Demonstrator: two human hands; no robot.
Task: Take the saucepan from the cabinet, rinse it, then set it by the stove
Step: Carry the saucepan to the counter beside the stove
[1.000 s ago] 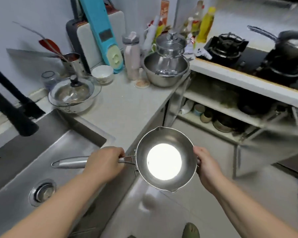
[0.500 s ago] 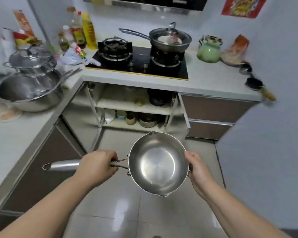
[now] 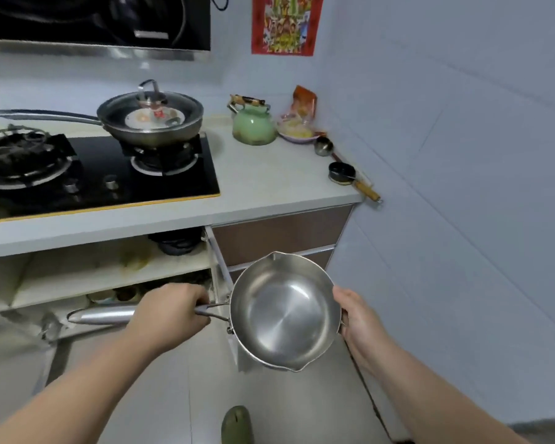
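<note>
Last step, looks like: carry saucepan to stove.
Saucepan up in air, in front of open cabinet, below counter front edge.
Left hand wrapped tight round long handle.
Right hand curled on far rim.
Next move needs: lift pan up, set down on bare counter between stove's right edge and green kettle.

Single head-worn view looking forward and down, facing the stove and countertop; hovering close above both forearms; floor showing below.
</note>
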